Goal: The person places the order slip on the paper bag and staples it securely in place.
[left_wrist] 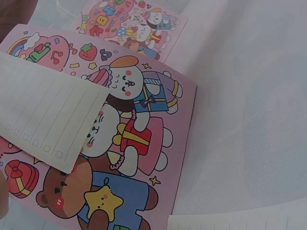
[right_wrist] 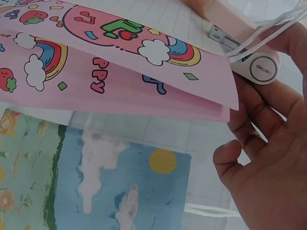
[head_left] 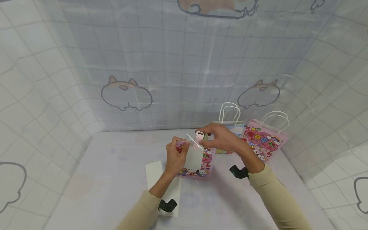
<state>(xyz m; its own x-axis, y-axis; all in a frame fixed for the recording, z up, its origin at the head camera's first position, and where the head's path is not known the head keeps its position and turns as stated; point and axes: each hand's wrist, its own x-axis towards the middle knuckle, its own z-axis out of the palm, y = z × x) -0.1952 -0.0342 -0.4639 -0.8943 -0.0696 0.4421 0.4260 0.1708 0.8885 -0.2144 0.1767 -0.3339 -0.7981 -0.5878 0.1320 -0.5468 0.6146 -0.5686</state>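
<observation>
A pink cartoon gift bag stands on the table, with a lined checklist sheet lying against its front. My left hand pinches the bag's top edge at the left. In my right hand is a small pink stapler, gripped between thumb and fingers. Its jaws sit at the upper edge of the sheet and the bag's rim, as the right wrist view shows. The bag's white cord handle crosses over the stapler.
More lined sheets lie on the table, partly under my left forearm. Behind my right hand stand a green and blue painted gift bag and another pink gift bag. A grid-patterned curtain rises behind the table.
</observation>
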